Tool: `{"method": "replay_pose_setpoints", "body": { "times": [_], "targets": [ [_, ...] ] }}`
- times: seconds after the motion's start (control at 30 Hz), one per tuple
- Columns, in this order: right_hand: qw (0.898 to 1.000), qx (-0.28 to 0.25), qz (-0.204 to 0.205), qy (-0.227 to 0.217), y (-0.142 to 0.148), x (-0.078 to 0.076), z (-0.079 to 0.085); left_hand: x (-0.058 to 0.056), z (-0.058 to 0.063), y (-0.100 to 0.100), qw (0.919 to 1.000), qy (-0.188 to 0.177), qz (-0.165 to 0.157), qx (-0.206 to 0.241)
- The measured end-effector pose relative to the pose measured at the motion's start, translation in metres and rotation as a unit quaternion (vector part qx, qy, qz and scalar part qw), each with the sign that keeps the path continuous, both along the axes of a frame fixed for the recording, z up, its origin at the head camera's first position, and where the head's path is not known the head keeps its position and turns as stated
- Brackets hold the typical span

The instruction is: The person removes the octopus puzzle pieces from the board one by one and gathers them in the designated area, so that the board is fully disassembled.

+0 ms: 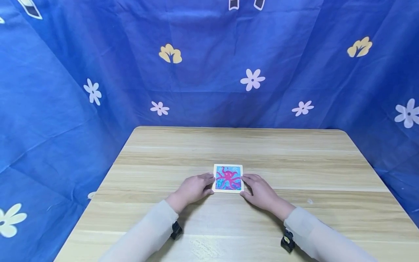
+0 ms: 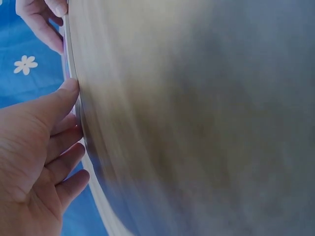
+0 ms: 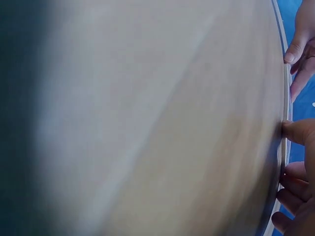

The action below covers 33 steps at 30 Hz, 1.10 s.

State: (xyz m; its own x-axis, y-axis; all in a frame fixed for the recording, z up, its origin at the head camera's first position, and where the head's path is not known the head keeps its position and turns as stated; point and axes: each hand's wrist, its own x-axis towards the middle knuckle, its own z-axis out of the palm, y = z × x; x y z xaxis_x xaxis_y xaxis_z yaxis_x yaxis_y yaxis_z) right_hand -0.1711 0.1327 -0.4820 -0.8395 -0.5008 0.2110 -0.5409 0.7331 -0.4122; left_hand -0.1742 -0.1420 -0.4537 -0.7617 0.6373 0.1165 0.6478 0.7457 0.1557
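A small square picture board (image 1: 228, 178) lies flat on the wooden table (image 1: 229, 222). It has a pale border and shows a pink octopus on blue. At its left edge my left hand (image 1: 195, 187) holds it, the thumb by the near corner and the fingers farther up the side. My right hand (image 1: 262, 191) grips the opposite edge in the same way. From the left wrist view, the left hand (image 2: 34, 152) has its thumb and fingertips at the board's thin edge, seen almost side-on. The right wrist view shows the right hand (image 3: 300, 182) likewise.
A blue cloth (image 1: 209, 72) with white flowers and yellow plant shapes hangs behind the table and down its sides. Dark devices sit at the left wrist (image 1: 176, 230) and right wrist (image 1: 287, 241). A small pale mark (image 1: 310, 201) shows on the tabletop at the right.
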Motion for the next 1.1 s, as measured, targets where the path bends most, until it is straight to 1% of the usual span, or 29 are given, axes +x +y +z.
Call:
{"method": "replay_pose_setpoints", "body": {
  "times": [0.23, 0.43, 0.7, 0.93, 1.1],
  "targets": [
    [1.000, 0.003, -0.003, 0.000, 0.007, 0.004, -0.001, 0.004, 0.001, 0.008, 0.9999, 0.001, 0.003, -0.010],
    [1.000, -0.002, -0.002, 0.008, 0.013, 0.007, -0.002, 0.007, 0.002, 0.014, 0.9999, 0.007, -0.005, -0.014],
    [1.000, 0.003, -0.006, 0.010, 0.019, 0.013, -0.003, 0.011, 0.001, 0.020, 0.9996, 0.004, -0.003, -0.026],
    [1.000, 0.007, -0.011, 0.010, 0.024, 0.017, -0.003, 0.015, 0.001, 0.025, 0.9994, 0.012, -0.005, -0.032],
    [1.000, 0.008, -0.009, 0.016, 0.027, 0.020, -0.003, 0.017, 0.002, 0.028, 0.9992, 0.012, -0.007, -0.037]
  ]
}}
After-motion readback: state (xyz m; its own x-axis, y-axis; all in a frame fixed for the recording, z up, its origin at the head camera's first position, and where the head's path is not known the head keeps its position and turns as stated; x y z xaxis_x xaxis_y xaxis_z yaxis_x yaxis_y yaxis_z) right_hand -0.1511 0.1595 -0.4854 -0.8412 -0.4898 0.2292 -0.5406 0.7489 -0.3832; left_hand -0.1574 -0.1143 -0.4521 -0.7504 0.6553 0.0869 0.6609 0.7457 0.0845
